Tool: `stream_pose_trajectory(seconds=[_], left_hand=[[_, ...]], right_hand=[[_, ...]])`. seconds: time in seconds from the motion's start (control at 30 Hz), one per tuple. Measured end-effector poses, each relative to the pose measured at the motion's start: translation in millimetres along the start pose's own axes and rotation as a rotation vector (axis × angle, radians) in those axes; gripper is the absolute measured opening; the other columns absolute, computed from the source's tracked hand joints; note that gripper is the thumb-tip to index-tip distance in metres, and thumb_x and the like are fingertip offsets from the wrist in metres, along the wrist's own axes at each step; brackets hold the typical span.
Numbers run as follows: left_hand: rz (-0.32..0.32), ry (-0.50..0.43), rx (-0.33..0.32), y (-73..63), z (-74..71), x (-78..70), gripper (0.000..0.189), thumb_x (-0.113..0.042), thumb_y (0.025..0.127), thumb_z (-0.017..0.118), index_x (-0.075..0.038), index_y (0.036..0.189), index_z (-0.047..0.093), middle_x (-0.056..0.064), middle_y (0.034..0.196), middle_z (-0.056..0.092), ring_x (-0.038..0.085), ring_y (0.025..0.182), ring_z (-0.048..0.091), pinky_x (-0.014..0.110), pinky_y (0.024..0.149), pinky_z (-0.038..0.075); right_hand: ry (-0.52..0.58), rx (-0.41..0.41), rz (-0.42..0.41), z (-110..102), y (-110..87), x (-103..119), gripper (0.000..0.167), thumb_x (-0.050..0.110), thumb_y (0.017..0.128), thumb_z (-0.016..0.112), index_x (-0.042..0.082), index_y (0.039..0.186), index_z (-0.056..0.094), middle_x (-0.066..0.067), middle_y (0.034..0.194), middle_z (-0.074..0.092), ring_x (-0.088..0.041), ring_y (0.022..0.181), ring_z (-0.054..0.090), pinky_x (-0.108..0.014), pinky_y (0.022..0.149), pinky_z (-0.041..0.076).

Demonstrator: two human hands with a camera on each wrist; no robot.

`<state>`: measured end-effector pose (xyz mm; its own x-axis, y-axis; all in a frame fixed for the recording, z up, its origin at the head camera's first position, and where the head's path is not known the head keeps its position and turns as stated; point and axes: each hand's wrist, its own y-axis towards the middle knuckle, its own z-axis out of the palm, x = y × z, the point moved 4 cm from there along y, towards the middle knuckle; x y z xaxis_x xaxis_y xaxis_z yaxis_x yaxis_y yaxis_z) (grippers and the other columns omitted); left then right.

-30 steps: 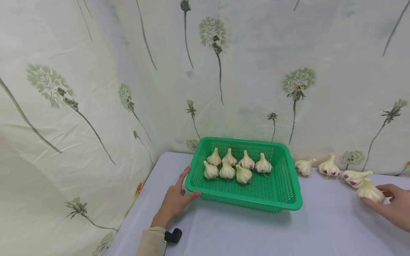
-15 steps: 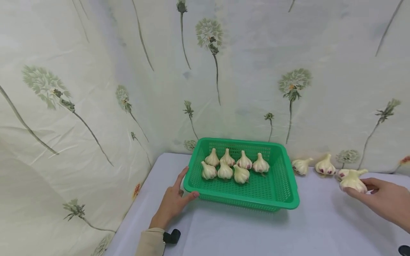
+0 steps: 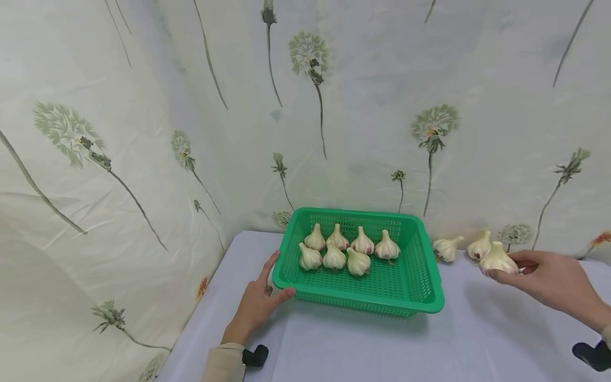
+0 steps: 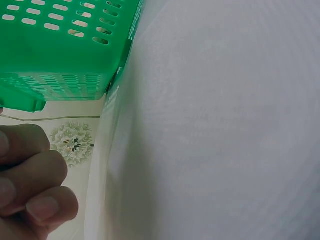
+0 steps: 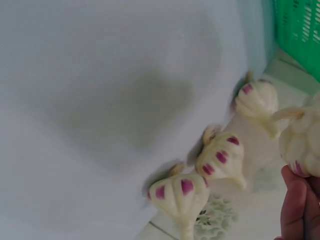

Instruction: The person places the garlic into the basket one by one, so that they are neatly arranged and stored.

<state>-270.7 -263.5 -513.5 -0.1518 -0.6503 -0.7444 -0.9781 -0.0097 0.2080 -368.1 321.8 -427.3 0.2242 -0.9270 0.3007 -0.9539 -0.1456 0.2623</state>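
Note:
A green plastic basket (image 3: 355, 305) stands on the table with several garlic bulbs (image 3: 358, 262) in its left and back part. At its near left corner my left hand (image 3: 255, 305) touches the rim, index finger straight along the left side and thumb at the front. Its other fingers (image 4: 37, 172) are curled in the left wrist view. My right hand (image 3: 556, 278) holds a garlic bulb (image 3: 496, 260) by its side, neck up, above the table right of the basket. The held bulb (image 5: 302, 140) is partly cut off in the right wrist view.
Three more garlic bulbs lie in a row along the back edge; the right wrist view shows the near one (image 5: 181, 197), the middle one (image 5: 221, 157) and the far one (image 5: 257, 102). A dandelion-print curtain (image 3: 363, 106) hangs behind the white-covered table (image 3: 358, 350).
My right hand has lifted the garlic bulb from the right end of the row and carried it left toward the basket. My left hand stays at the basket's corner.

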Motion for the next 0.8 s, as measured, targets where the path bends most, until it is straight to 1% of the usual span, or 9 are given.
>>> stream_pose_trajectory(seconds=[0.1,0.17,0.27,0.37,0.43,0.6,0.73,0.8], left_hand=[[-0.006,0.007,0.004,-0.4,0.5,-0.3,0.097,-0.061,0.089,0.078,-0.054,0.166,0.019,-0.013,0.054,0.027,0.004,0.052,0.022,0.024,0.048,0.025],[-0.006,0.012,0.004,-0.2,0.1,-1.2,0.097,-0.061,0.089,0.078,-0.054,0.166,0.019,-0.013,0.054,0.028,0.004,0.052,0.023,0.024,0.048,0.026],[-0.002,0.026,0.001,0.6,-1.0,-2.4,0.096,-0.063,0.089,0.077,-0.054,0.166,0.019,-0.014,0.053,0.029,0.004,0.051,0.024,0.025,0.048,0.027],[-0.005,0.033,0.001,0.7,-1.7,-3.0,0.096,-0.064,0.089,0.076,-0.055,0.165,0.018,-0.014,0.053,0.029,0.004,0.051,0.024,0.025,0.047,0.028],[-0.009,0.032,0.004,0.3,-1.8,-3.0,0.096,-0.065,0.089,0.075,-0.055,0.165,0.018,-0.014,0.053,0.030,0.004,0.051,0.025,0.025,0.047,0.028],[-0.014,0.024,0.005,-0.2,-1.5,-2.8,0.095,-0.065,0.090,0.075,-0.055,0.165,0.018,-0.013,0.053,0.030,0.005,0.051,0.025,0.024,0.047,0.027],[-0.014,0.021,0.005,0.6,-0.8,-2.5,0.095,-0.065,0.089,0.075,-0.056,0.165,0.018,-0.013,0.053,0.030,0.005,0.051,0.025,0.025,0.048,0.027],[-0.014,0.024,0.003,1.0,-0.4,-2.2,0.095,-0.065,0.089,0.075,-0.056,0.165,0.018,-0.012,0.054,0.030,0.005,0.051,0.025,0.025,0.048,0.027]], right_hand=[[0.011,0.010,-0.001,-1.9,4.0,8.0,0.082,0.062,0.080,0.087,-0.012,0.112,0.075,-0.011,0.081,0.074,-0.020,0.070,0.062,-0.032,0.057,0.043],[0.026,0.011,0.012,-2.2,6.2,14.2,0.084,0.062,0.079,0.087,-0.013,0.113,0.073,-0.013,0.082,0.074,-0.023,0.073,0.063,-0.031,0.056,0.043],[0.060,0.015,0.020,-2.9,9.4,24.0,0.085,0.062,0.080,0.087,-0.014,0.116,0.072,-0.018,0.087,0.074,-0.028,0.078,0.065,-0.031,0.057,0.045],[0.091,0.030,0.011,-4.9,13.7,34.1,0.085,0.061,0.081,0.087,-0.013,0.118,0.072,-0.022,0.093,0.075,-0.029,0.080,0.066,-0.032,0.057,0.046],[0.096,0.033,-0.020,-7.5,17.6,41.2,0.081,0.060,0.082,0.086,-0.011,0.119,0.073,-0.022,0.096,0.076,-0.027,0.080,0.068,-0.032,0.058,0.047],[0.123,0.036,-0.098,-12.9,29.5,61.0,0.071,0.055,0.084,0.087,-0.006,0.118,0.076,-0.018,0.099,0.077,-0.022,0.083,0.068,-0.030,0.060,0.048],[0.170,0.062,-0.115,-12.5,37.7,79.7,0.071,0.055,0.085,0.086,-0.005,0.120,0.075,-0.016,0.101,0.078,-0.023,0.086,0.069,-0.029,0.061,0.050],[0.184,0.069,-0.119,-11.2,41.6,89.8,0.072,0.057,0.084,0.086,-0.004,0.121,0.076,-0.017,0.104,0.078,-0.024,0.088,0.070,-0.031,0.061,0.051]])
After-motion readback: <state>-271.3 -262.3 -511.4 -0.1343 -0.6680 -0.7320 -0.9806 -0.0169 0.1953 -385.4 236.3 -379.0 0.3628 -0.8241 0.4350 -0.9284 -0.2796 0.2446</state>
